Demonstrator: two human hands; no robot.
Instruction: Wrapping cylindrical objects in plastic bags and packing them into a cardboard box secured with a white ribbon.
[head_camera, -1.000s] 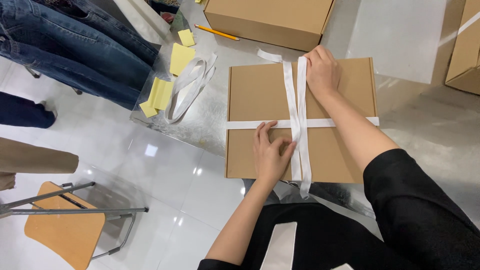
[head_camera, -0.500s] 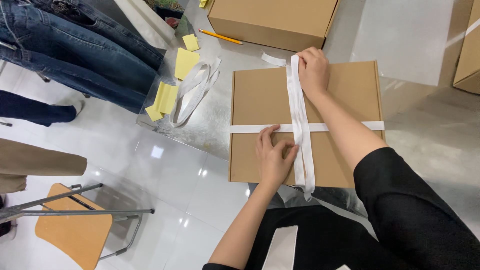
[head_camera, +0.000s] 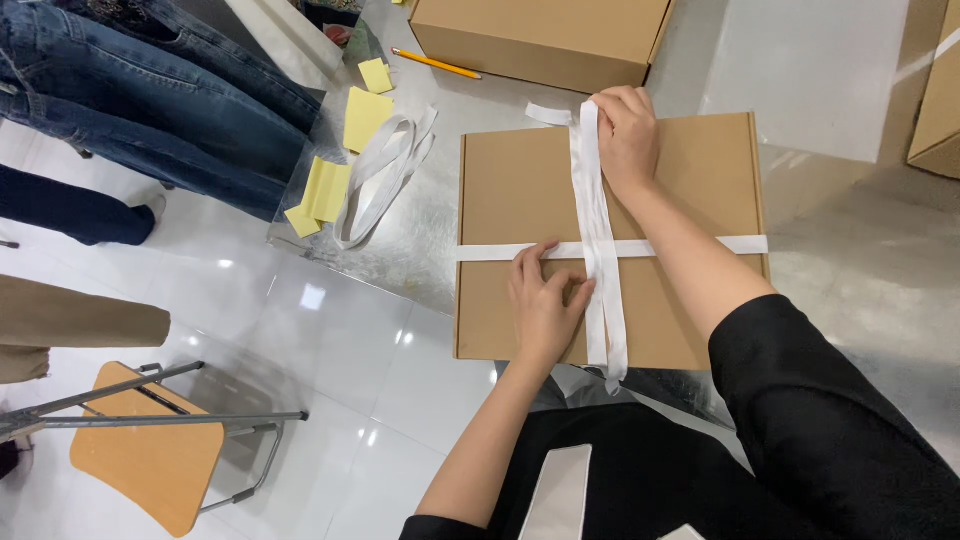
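A flat brown cardboard box (head_camera: 520, 190) lies on a metal table (head_camera: 440, 240) in front of me. A white ribbon (head_camera: 592, 200) crosses its lid both ways. My left hand (head_camera: 545, 305) presses flat on the lid beside the crossing, fingers touching the ribbon. My right hand (head_camera: 625, 140) is at the box's far edge, pinching the lengthwise ribbon strands there. The ribbon's near ends hang over the front edge of the box.
A second brown box (head_camera: 540, 35) stands behind, with a yellow pencil (head_camera: 435, 63) beside it. Loose white ribbon (head_camera: 385, 165) and yellow sticky notes (head_camera: 365, 115) lie at the table's left. Jeans (head_camera: 150, 90) hang at upper left; a wooden stool (head_camera: 150, 450) stands on the floor.
My right hand has slid along the far edge, pulling the lengthwise ribbon straighter over the lid. My left hand stays pressed near the crossing.
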